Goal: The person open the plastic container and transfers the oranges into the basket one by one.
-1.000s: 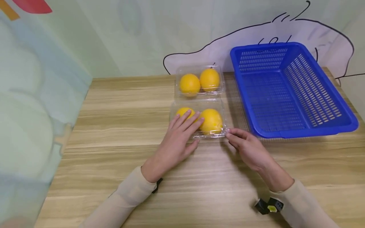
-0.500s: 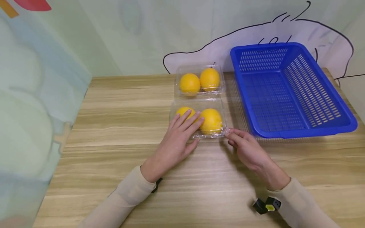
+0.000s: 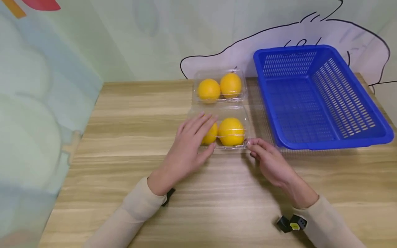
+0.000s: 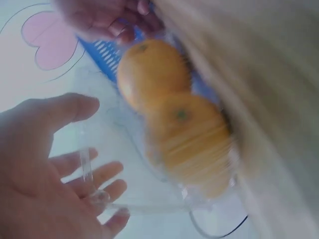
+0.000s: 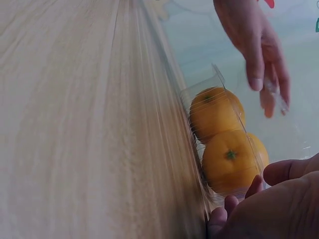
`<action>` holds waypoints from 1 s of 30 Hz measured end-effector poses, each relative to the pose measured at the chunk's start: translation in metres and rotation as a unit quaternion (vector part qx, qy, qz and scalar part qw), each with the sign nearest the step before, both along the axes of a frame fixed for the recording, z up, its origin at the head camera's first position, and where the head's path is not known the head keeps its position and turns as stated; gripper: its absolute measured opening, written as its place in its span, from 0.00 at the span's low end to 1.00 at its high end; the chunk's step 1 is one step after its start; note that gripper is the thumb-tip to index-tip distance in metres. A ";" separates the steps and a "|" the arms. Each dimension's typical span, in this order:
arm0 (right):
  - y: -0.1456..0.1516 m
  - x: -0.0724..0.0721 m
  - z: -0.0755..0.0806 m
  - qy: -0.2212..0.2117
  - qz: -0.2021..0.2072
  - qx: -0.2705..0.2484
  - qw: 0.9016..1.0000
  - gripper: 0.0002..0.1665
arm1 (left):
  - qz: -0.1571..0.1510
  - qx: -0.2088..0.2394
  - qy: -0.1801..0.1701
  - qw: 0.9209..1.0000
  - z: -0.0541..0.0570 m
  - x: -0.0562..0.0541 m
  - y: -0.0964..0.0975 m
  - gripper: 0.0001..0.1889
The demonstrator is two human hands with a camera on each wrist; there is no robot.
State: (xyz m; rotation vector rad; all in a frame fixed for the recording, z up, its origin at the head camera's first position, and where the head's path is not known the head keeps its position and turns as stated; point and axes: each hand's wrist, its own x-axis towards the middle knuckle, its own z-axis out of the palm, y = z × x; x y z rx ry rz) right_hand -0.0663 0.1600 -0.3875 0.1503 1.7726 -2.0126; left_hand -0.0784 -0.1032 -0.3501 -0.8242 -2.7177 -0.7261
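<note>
Two oranges sit in a clear plastic clamshell box on the wooden table. My left hand is over the box's left side, covering part of one orange. In the left wrist view the clear lid stands raised from the oranges. Through it show the left hand's loosely bent fingers, with the thumb held apart from them. My right hand pinches the front right corner of the box between thumb and fingers. The right wrist view has both oranges behind the clear tray wall, with the left hand above them.
Behind this box stands a second clear clamshell with two oranges, against the wall. A blue slotted basket is at the right, close to my right hand. The wooden table extends to the left.
My left hand has shifted slightly left and up off the oranges, uncovering more of them, and the lid has come up with it. My right hand keeps its hold on the corner.
</note>
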 end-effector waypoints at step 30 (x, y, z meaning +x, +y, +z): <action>-0.002 -0.002 0.008 -0.011 -0.002 -0.005 1.000 0.18 | 0.074 -0.062 -0.169 0.981 0.027 0.005 -0.023 0.41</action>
